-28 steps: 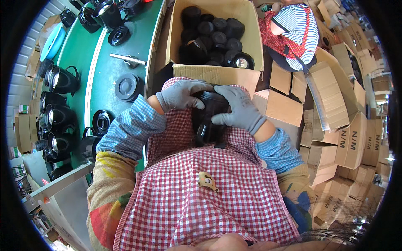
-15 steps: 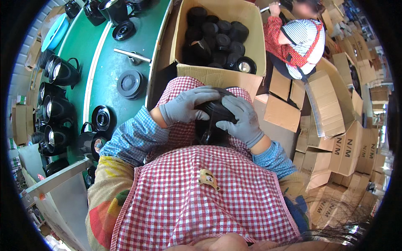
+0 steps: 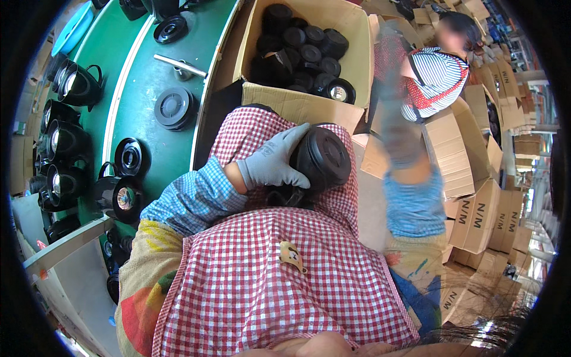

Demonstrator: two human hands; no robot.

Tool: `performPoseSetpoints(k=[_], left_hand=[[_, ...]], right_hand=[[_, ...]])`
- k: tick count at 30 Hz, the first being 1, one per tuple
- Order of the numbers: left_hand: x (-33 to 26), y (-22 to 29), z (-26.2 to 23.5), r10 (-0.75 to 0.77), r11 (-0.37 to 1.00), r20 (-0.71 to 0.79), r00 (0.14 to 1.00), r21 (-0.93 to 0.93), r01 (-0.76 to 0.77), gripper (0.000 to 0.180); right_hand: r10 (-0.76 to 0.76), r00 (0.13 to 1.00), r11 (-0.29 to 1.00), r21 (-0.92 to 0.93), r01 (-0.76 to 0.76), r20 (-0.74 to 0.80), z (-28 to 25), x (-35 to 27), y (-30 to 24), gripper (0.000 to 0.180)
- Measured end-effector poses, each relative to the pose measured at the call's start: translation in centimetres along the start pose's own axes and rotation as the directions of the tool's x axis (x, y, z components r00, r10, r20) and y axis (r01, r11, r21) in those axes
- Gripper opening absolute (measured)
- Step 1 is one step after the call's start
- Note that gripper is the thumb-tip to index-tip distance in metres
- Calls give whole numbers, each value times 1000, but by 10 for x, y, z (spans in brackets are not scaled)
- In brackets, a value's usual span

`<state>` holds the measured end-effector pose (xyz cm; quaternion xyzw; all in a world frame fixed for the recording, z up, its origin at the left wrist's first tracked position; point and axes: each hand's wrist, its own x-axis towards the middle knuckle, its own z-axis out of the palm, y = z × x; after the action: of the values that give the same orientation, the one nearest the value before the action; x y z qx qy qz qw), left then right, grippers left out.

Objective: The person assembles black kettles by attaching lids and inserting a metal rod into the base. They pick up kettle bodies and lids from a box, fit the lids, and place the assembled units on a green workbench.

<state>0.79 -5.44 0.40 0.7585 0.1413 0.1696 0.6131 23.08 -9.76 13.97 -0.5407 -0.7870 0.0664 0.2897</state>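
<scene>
From where I stand, a row of black jugs (image 3: 76, 88) lines the left of the green bench (image 3: 140, 89), a loose black ring (image 3: 131, 156) just right of the nearer ones, with stacked round lids (image 3: 174, 108) farther along. A metal tube (image 3: 179, 65) lies beyond those.

The left hand (image 3: 273, 160), in a grey glove, is clamped on the lidded black pot (image 3: 321, 157) resting on the checked lap, thumb on the near side, fingers on the far. The pot lies directly right of that grip, its axis tilted so that the lid faces up and right; its handle points near and left.

Beyond the knees stands an open carton (image 3: 303, 102) of black lidded pieces. The right hand (image 3: 399, 119) is stretched far on the right, well apart from the pot, so the left is nearer; blur means I cannot tell whether its fingers hold anything. Farther right, a co-worker (image 3: 437, 80) sits among cardboard boxes (image 3: 476, 208).
</scene>
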Motion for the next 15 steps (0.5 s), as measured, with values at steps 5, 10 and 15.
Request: performPoseSetpoints(k=[5,10,15], left_hand=[[-5,-2,-6,45,995,64,997,-92,-39,111],[-6,1,-13,6,993,19,1000,-121,-3,119],[-15,-7,-4,-37,969,171,985,-234,77,116]], right_hand=[[33,954,952,-301,61,298,77,-8,-15,80],[-85,993,995,-66,80,-81,40,22,16,75],[16,921,993,-112,30,390,126,-10,-9,91]])
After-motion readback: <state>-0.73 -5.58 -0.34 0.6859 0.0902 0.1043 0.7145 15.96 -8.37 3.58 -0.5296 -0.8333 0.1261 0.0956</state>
